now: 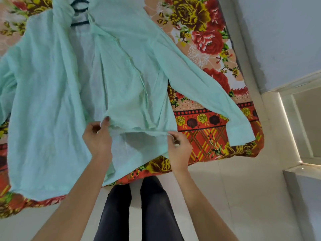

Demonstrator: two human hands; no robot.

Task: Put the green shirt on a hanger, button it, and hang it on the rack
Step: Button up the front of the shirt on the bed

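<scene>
- Shirt lies spread front-up on the bed, with its collar away from me and its hem at the near edge.
- I see a dark hanger in the neck opening, tucked inside the shirt.
- The front panels lie apart, and the paler inside of the back shows between them.
- The placket runs down the edge of one panel, with small buttons along it, none of them fastened.
- My left hand pinches the hem of that panel at its inner corner, thumb on top and fingers curled.
- My right hand pinches the same hem at the side seam, fingers curled round the edge.
- The hem runs taut between the two hands.
- One sleeve stretches toward the bed's corner, its cuff at the edge.
- Legs in dark trousers stand on the pale floor, just beside the bed.
</scene>
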